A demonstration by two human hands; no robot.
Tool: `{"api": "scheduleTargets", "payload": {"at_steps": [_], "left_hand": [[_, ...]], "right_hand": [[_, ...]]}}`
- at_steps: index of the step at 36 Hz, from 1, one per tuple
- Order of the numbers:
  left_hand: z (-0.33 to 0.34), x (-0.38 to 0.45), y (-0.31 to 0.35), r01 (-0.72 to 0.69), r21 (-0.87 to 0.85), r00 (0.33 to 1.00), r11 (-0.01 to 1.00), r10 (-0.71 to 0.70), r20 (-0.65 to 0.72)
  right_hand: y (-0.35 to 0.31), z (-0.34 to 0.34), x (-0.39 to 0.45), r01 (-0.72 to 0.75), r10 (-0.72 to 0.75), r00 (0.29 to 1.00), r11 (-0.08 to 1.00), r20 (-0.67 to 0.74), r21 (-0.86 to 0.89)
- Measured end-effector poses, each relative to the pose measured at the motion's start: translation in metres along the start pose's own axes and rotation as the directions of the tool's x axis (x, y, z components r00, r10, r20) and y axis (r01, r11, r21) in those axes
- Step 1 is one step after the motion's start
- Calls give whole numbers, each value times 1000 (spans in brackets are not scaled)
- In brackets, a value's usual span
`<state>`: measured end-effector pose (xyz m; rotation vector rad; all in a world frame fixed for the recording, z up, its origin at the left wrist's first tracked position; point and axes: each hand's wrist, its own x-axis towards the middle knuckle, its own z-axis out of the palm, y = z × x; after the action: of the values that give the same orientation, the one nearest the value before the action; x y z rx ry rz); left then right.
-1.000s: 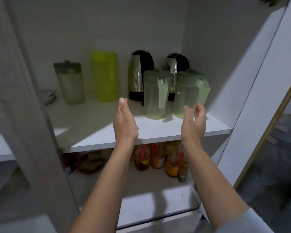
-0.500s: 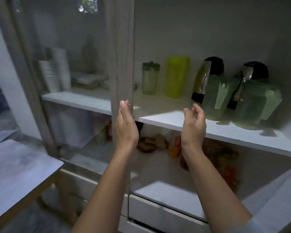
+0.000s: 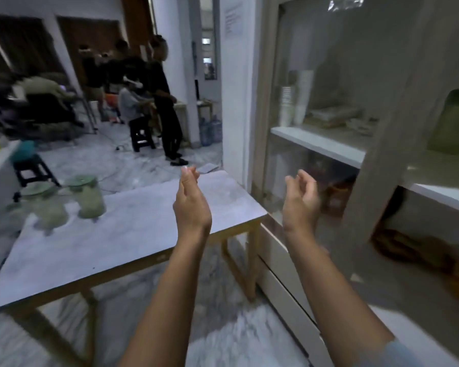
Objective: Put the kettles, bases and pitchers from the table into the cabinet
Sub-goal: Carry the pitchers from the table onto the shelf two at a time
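Two pale green pitchers with lids stand at the far left of the marble-topped table [image 3: 143,234]: one [image 3: 89,197] further right, one [image 3: 41,205] blurred beside it. My left hand [image 3: 192,205] hovers over the table's right end, empty, fingers loosely together. My right hand [image 3: 301,200] is raised in front of the cabinet [image 3: 382,144], empty, fingers curled apart. Both hands are well away from the pitchers. A green pitcher [image 3: 453,123] shows on the cabinet shelf at the right edge.
The cabinet's glass door and wooden post [image 3: 376,160] stand to my right, with stacked cups [image 3: 294,102] behind the glass. Several people [image 3: 159,96] and stools [image 3: 29,165] fill the room beyond the table. Water bottles [image 3: 210,128] sit by the pillar.
The view has swung left from the cabinet shelf to the table and the room. Both hands stay raised and empty; my right fingers have curled a little.
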<state>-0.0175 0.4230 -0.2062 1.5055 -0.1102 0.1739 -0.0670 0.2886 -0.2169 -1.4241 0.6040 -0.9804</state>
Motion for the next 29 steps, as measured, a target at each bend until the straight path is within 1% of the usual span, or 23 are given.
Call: {"api": "scheduleTargets", "payload": {"at_steps": [3, 9, 14, 22, 25, 29], "left_hand": [[-45, 13, 0, 7, 0, 996, 1000, -7, -93], [-124, 46, -1, 3, 19, 974, 1000, 1, -225], [-191, 80, -3, 14, 19, 948, 1000, -8, -318], [-290, 151, -17, 15, 3, 907, 1000, -13, -421], [-316, 177, -27, 27, 3, 889, 1000, -23, -458], [-340, 199, -41, 64, -11, 880, 998, -61, -471]], "right_hand": [[-1, 43, -22, -14, 14, 996, 1000, 88, -4], [-3, 125, -60, -56, 49, 967, 998, 251, 20], [3, 198, -95, -82, 70, 936, 996, 346, 19], [14, 312, -142, -127, 118, 891, 992, 438, -9], [22, 345, -152, -130, 127, 883, 991, 453, -25], [36, 378, -158, -146, 158, 872, 987, 464, -62]]}}
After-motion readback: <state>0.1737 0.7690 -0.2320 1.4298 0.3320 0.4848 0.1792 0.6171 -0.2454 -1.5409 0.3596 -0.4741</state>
